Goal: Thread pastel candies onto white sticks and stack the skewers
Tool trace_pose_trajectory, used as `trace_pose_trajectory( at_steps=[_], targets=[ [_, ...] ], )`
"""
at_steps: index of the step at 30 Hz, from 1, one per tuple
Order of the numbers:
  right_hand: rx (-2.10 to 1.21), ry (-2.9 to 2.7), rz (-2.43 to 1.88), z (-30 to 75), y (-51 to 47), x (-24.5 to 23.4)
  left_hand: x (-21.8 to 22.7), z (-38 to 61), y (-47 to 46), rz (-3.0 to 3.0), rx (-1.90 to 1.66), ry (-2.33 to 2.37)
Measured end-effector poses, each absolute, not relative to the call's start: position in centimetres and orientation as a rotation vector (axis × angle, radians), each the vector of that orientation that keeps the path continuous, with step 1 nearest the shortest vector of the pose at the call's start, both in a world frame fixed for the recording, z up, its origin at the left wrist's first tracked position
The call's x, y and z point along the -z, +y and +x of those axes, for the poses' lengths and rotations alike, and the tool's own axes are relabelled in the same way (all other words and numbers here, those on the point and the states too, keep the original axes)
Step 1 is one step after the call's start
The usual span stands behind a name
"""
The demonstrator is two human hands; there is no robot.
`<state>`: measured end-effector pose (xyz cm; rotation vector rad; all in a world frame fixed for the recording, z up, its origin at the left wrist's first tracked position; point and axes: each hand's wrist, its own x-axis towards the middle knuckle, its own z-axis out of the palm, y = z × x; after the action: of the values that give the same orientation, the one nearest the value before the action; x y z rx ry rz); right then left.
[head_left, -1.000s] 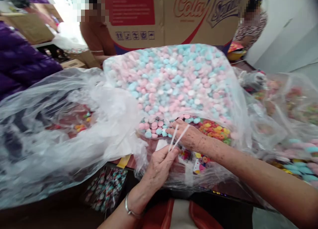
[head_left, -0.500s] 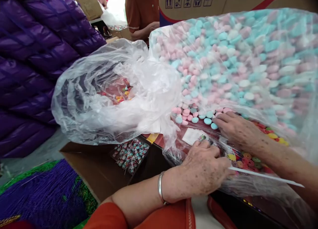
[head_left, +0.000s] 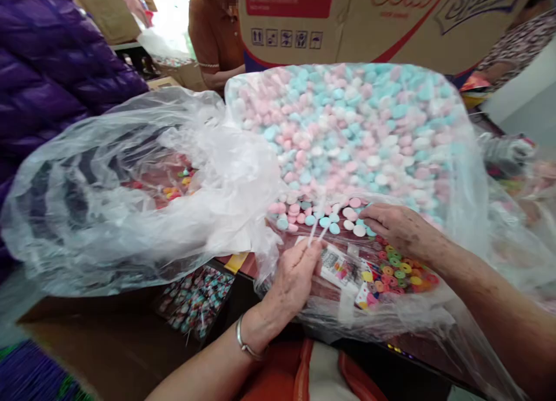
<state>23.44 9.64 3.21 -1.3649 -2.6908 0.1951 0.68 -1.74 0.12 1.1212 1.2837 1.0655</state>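
My left hand (head_left: 293,273), with a silver bangle on the wrist, is closed on two thin white sticks (head_left: 324,218) that point up and away, blurred by motion. My right hand (head_left: 393,224) reaches in from the right, its fingers bent together at the edge of loose pink, blue and white round candies (head_left: 299,212). Whatever is under its fingertips is hidden. Between the hands lies a small printed packet (head_left: 339,265). Colourful ring-shaped pieces (head_left: 395,268) sit below my right hand. A large clear bag (head_left: 347,134) full of the same round candies lies just beyond.
Crumpled clear plastic (head_left: 208,198) spreads to the left. Below it an open cardboard box (head_left: 87,337) holds wrapped pieces on sticks (head_left: 195,299). A big carton (head_left: 347,30) stands behind. Purple packs (head_left: 56,53) are stacked at left. A person in an orange-brown shirt (head_left: 212,30) is at the back.
My left hand has turned upward and drawn left; a white stick that pointed right is now seen as two pointing away. The right hand stays by the candies, and the view has shifted right.
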Motion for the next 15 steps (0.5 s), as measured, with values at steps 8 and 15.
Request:
trace_pose_trajectory(
  at_steps=[8,15],
  targets=[
    [-0.235,-2.669,-1.765,21.8,8.3,-3.3,2.4,1.1,-1.4,0.964,-1.133,1.235],
    [-0.082,-2.77,-1.649,20.5,6.6,-0.8,2.7,1.1,-1.1,1.001,-1.113,1.247]
  ],
)
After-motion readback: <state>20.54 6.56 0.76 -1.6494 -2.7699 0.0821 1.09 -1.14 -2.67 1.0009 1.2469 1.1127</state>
